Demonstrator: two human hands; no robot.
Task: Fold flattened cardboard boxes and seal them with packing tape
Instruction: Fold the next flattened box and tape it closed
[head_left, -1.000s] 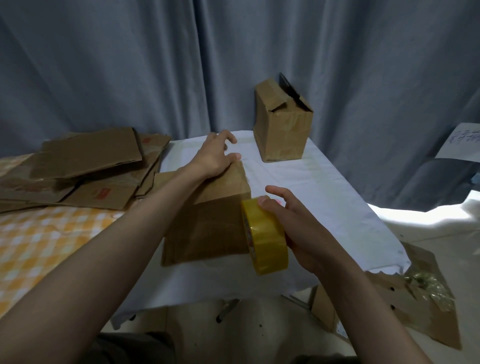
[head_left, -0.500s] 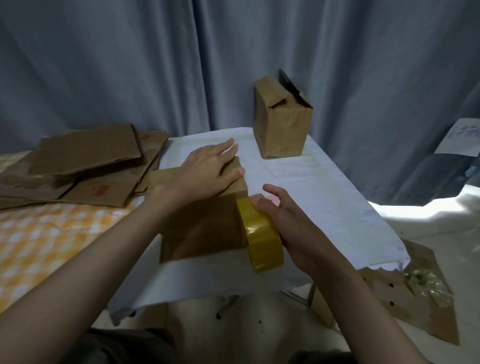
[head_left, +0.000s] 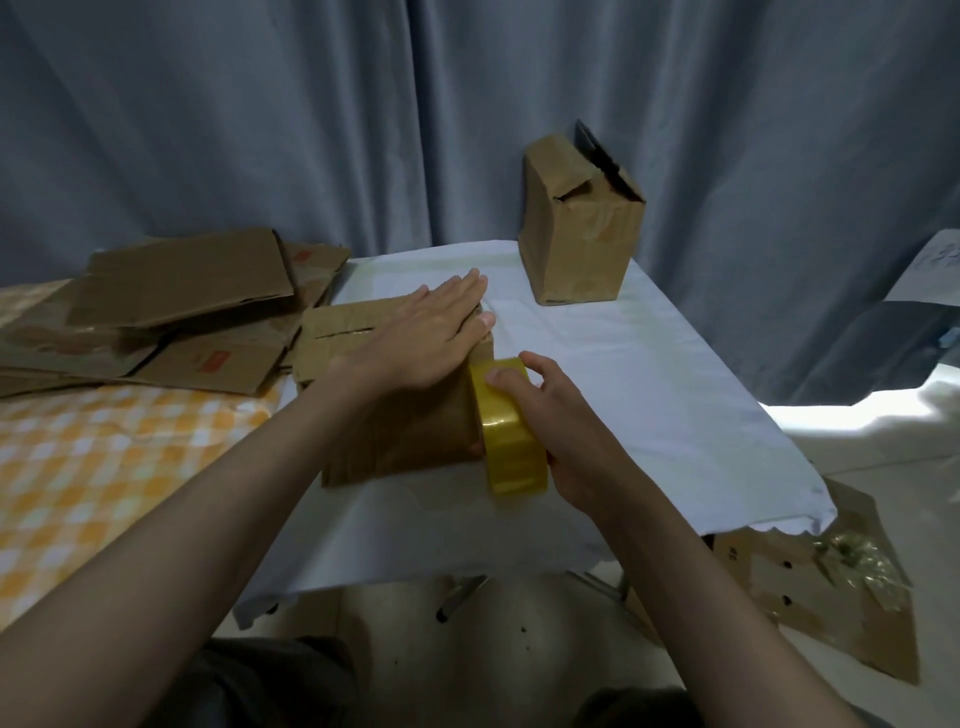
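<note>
Under flat left hand (head_left: 415, 338): box (head_left: 400, 436); tape roll (head_left: 511, 431) gripped by right hand (head_left: 566, 431).

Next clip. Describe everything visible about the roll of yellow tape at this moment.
The tape roll is a wide ring of glossy, see-through yellow packing tape. It stands on edge on the white table cover, pressed against the right side of the brown cardboard box. The right hand grips it, fingers curled over its top. The left hand lies flat on the box. Its core is hidden.
</note>
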